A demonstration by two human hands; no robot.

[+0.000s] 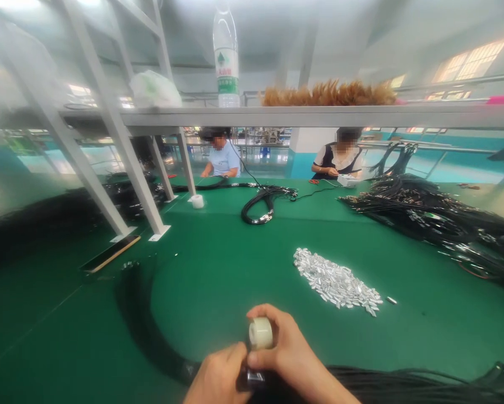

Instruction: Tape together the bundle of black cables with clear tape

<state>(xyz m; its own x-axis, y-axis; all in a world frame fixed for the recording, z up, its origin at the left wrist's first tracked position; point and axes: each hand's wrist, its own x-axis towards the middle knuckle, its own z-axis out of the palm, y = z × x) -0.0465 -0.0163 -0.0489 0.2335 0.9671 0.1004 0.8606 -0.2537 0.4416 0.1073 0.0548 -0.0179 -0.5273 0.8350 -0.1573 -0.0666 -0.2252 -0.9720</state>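
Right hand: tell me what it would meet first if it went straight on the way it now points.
The right hand, holding a small roll of clear tape, points left. It would meet the left hand almost at once, at the black cable bundle on the green table.

worktop (218, 269) green. cable bundle (151, 331) at near edge black. tape roll (260, 333) translucent whitish. metal sleeves pile (336, 280) silver. bottle (226, 56) clear, green label. frame legs (121, 163) pale grey. cable heap (437, 219) at right edge black.

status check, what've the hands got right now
Right hand holds small tape roll. Left hand pinches black cable bundle beside it. Pile of metal sleeves lies apart on green table, nothing between.
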